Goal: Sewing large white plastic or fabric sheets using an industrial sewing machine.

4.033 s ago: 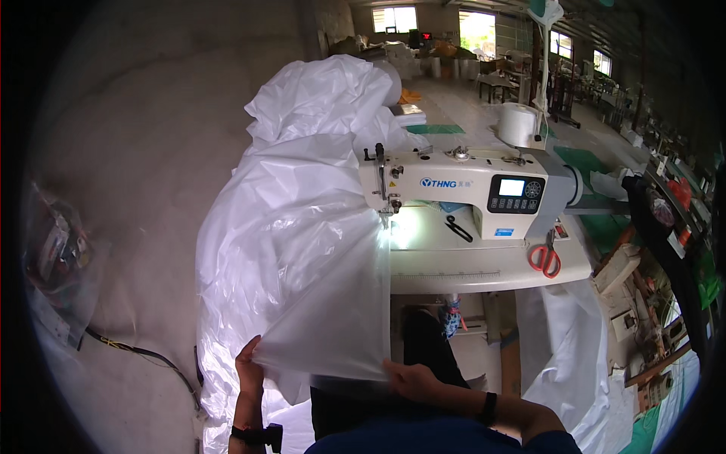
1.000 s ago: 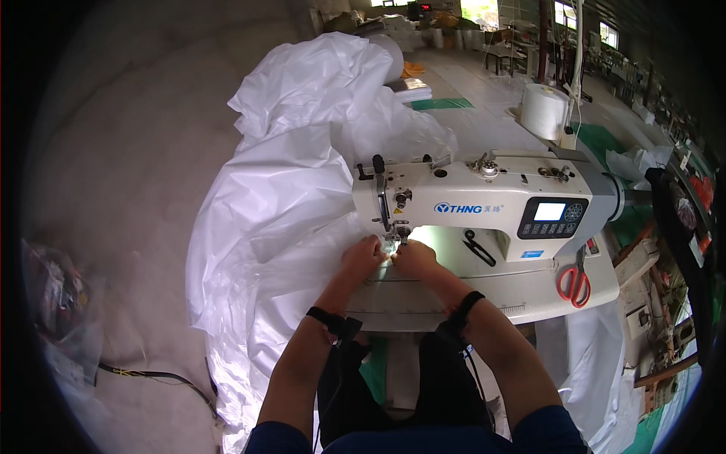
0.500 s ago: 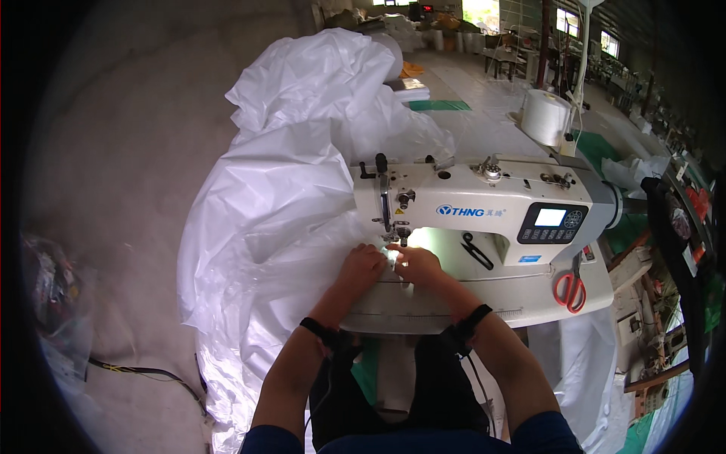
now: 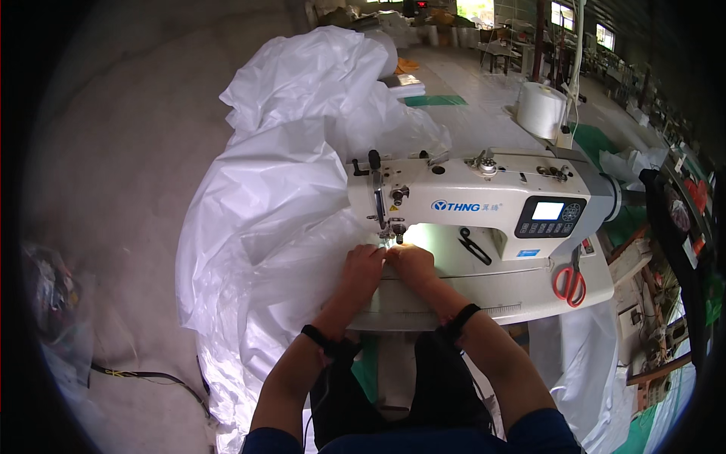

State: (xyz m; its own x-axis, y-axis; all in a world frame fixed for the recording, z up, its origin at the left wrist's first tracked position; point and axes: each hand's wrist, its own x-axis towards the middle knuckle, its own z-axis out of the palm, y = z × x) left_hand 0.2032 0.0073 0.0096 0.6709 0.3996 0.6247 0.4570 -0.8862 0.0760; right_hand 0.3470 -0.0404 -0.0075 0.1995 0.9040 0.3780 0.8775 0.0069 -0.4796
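Sheet (image 4: 265,174) is bunched left of the machine (image 4: 469,189), reaching its left end. Left hand (image 4: 365,265) and right hand (image 4: 412,263) meet just in front of that end; fingers look curled, but we can't tell how closed or on what. Feeding looks set up; we see no finished seam, so what's left is unclear. Scissors (image 4: 569,286) lie unheld before the machine's right end.

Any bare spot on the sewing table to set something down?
Yes: on the table, between right hand, black snips and red-handled scissors. Crowded: below the needle end of the sewing machine, left hand close beside right; leftward, white sheeting.
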